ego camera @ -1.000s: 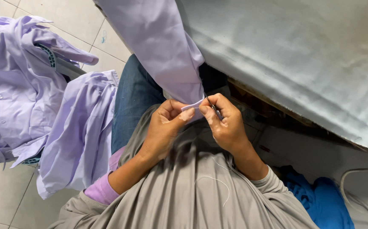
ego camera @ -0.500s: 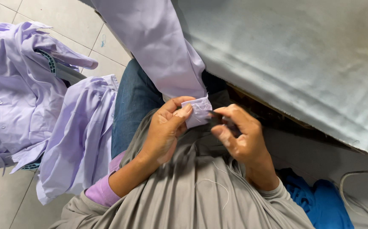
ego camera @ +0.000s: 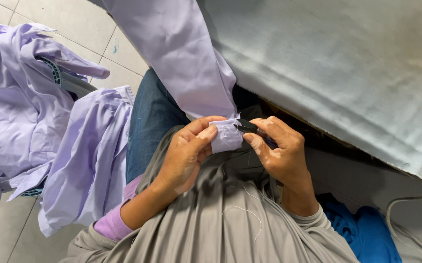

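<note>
centrally, the lilac sleeve cuff (ego camera: 226,136) hung off the padded table (ego camera: 347,73) over the lap, so its edge faced upward for close work. left hand (ego camera: 184,158) pinched the cuff; right hand (ego camera: 281,153) gripped small black snips (ego camera: 246,126) at its edge. half a second before, the right hand was apart from the cuff. lilac shirts (ego camera: 31,122) lay piled on the floor alongside.

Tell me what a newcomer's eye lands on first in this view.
First, the two hands meeting at the centre: the left hand pinches the end of a lilac garment that hangs down from the padded grey table, while the right hand holds a small dark tool against that fabric. Next, the heap of lilac shirts on the tiled floor at the left.
</note>
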